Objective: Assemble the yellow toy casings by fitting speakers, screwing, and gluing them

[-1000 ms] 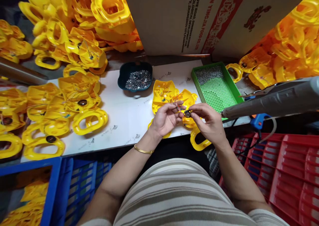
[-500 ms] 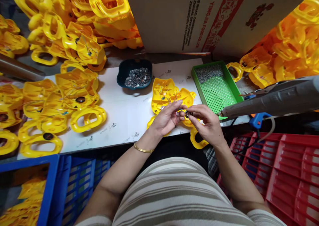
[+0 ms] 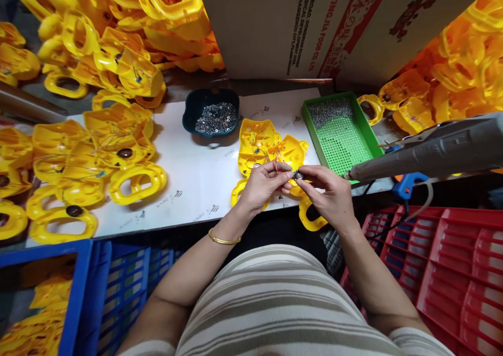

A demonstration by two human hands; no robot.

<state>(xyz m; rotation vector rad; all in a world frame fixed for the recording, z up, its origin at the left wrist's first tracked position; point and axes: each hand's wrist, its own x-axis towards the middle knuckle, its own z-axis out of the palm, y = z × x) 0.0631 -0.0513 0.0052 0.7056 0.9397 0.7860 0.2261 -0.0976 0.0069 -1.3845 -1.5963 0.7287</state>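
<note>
My right hand pinches a small dark round part between thumb and fingertips. My left hand is closed at the near side of that part, its fingers pressed together on thin wires that run to it. Both hands hover over an opened yellow plastic shell, whose second half lies to its right. Wires show inside the shell. A yellow handle loop hangs past the table's front edge, below my right hand.
Behind the shell stand a dark bowl of small metal pieces and a green tray of screws. A grey screwdriver reaches in from the right. Yellow shells pile up left and right; a blue crate and red crate stand below.
My left fingers have closed together and turned toward the small dark part. The part has turned slightly in my right fingertips. The whole view has shifted a little.
</note>
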